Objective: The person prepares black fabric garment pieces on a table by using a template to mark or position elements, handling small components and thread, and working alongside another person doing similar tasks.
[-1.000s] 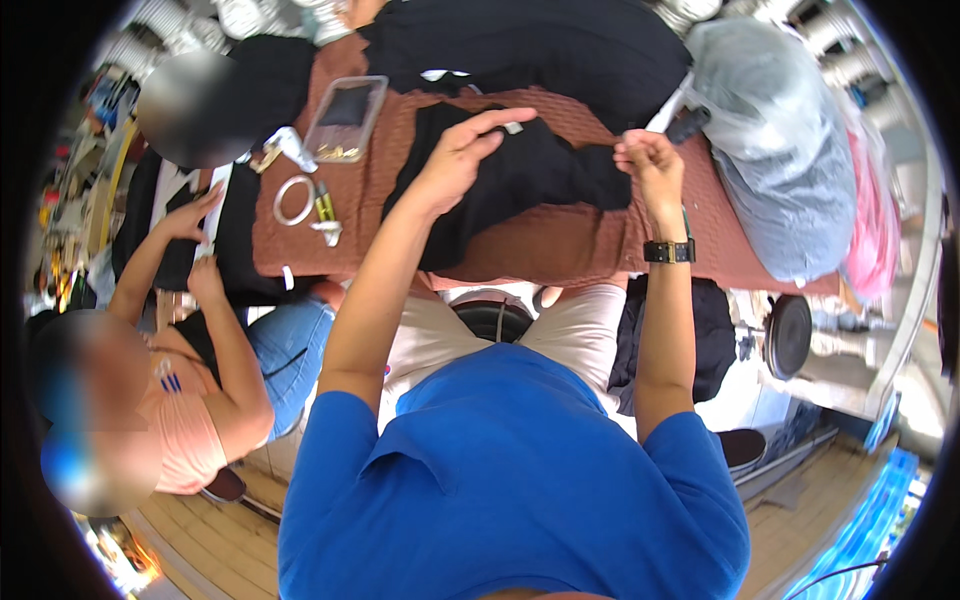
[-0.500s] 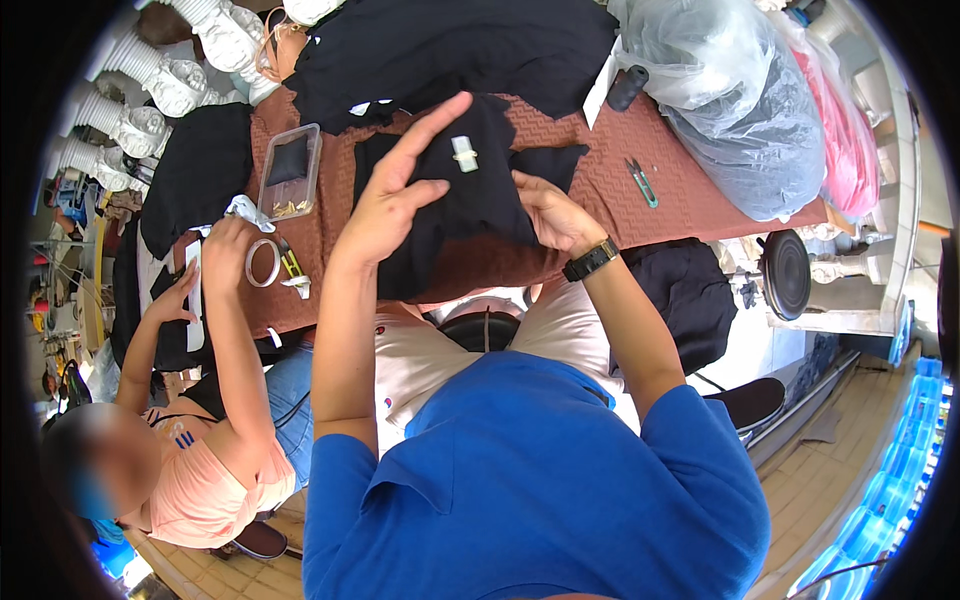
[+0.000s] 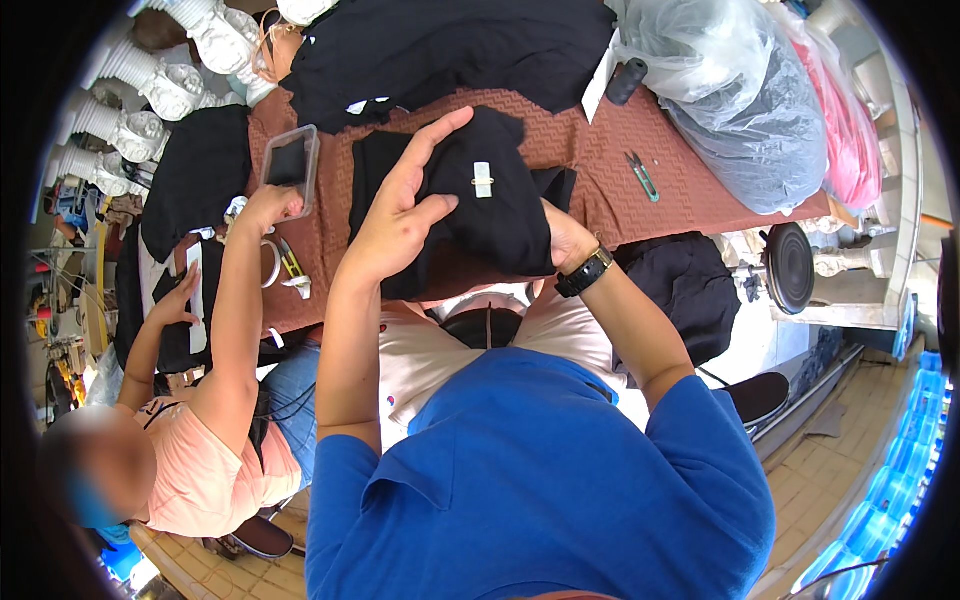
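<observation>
A folded piece of black cloth [image 3: 500, 235] is raised in front of me over the table edge. On its face sits a small pale label [image 3: 482, 180] with a thin band across it. My left hand [image 3: 395, 220] lies against the cloth's left side, index finger and thumb stretched apart; its other fingers are hidden. At the cloth's right edge, my right hand [image 3: 568, 240] reaches in behind the fabric, which covers its fingers. A black watch [image 3: 584, 272] is on that wrist.
Thread snips [image 3: 643, 177], a black thread spool [image 3: 627, 82] and stuffed plastic bags [image 3: 740, 110] lie to the right on the brown-covered table [image 3: 590, 140]. At left, a co-worker's hand [image 3: 268, 208] is at a clear plastic box [image 3: 312, 165], near a yellow cutter [image 3: 291, 262].
The black cloth and its label have shifted right and slightly nearer. My right hand's fingers have slipped out of sight behind the cloth. The co-worker's hand has moved to the box.
</observation>
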A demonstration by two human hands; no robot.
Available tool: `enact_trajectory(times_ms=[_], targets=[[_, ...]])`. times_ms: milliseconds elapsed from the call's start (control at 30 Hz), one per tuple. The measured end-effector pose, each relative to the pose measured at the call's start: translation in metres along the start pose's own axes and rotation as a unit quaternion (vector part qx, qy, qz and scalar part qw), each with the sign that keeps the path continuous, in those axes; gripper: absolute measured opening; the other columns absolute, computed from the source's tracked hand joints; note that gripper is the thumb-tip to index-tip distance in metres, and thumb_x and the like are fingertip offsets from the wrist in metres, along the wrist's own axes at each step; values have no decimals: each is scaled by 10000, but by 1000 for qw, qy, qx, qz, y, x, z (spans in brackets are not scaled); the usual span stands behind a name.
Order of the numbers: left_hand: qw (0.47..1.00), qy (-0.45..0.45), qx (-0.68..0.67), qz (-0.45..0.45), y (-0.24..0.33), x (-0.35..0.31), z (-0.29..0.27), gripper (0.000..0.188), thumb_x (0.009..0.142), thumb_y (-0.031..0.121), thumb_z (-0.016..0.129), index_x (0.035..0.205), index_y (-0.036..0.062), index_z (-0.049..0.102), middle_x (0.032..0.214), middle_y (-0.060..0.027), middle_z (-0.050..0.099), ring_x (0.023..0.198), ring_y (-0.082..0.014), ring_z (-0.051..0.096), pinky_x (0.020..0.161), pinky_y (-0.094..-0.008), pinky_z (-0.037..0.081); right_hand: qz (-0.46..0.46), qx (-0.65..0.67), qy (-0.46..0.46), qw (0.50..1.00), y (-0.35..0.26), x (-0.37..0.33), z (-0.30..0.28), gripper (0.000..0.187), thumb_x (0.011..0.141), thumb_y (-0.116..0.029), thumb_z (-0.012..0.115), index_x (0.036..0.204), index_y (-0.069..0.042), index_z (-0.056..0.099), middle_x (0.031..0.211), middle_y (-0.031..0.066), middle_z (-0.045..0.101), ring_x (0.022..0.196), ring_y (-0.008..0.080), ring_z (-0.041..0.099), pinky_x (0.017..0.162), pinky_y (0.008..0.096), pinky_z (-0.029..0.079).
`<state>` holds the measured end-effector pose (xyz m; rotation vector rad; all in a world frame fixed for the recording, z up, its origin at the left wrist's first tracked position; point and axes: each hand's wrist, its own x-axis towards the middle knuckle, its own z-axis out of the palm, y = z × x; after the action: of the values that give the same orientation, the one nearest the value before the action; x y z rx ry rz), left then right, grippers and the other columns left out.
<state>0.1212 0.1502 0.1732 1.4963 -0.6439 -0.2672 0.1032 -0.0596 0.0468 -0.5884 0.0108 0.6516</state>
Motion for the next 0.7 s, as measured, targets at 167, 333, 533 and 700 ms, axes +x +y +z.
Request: enact_trajectory(times_ms=[167,333,533,700], targets=[[997,68,39,-14,-19,-9,5,569,850,20,726,1387,5,541,1353,-75,569,1294,-171,492,1133,-307,328,-25,-122,25,992,-2,-13,17,532,975,-229,695,1416,-6,499,1288,106,643,1083,143,670,911,296,580],[992,125,30,4,-30,-16,16,563,836,-24,759,1360,16,557,1253,-35,611,1141,-123,577,1015,-253,434,-43,-202,64,976,-3,-18,23,400,971,-227,702,1284,9,622,1161,66,698,996,90,665,827,246,562],[994,80,44,-53,-48,-24,5,286,902,-87,612,1152,21,696,1108,-61,698,1087,-135,627,985,-264,460,-86,-180,61,978,0,-20,14,349,955,-219,719,1213,11,671,1103,50,720,937,84,677,811,239,561],[988,126,43,-77,-34,-27,15,308,920,-48,620,1210,20,701,1143,-72,705,1101,-136,624,994,-254,451,-98,-180,70,976,3,-20,7,306,948,-194,723,1174,10,696,1096,62,733,920,97,692,805,242,573]])
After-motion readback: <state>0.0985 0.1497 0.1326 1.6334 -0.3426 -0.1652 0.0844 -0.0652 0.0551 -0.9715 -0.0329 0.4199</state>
